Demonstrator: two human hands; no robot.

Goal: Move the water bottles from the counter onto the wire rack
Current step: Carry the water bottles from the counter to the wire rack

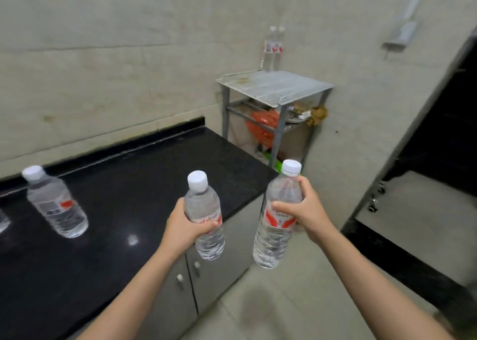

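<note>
At the left edge a cut-off bottle [2,221] shows only a sliver on the counter [129,185]. The left hand [183,229] hides part of the label of the left bottle [201,203]; the right hand [308,210] does likewise on the right bottle [271,241]. Labels of the two rack bottles [273,48] are too blurred to read. Clutter [260,137] under the wire rack [278,85] is partly hidden by its frame.

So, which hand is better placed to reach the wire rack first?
Probably the right hand: its bottle hangs past the counter, nearer the wire rack. The left hand holds the other bottle over the counter edge, farther off.
</note>
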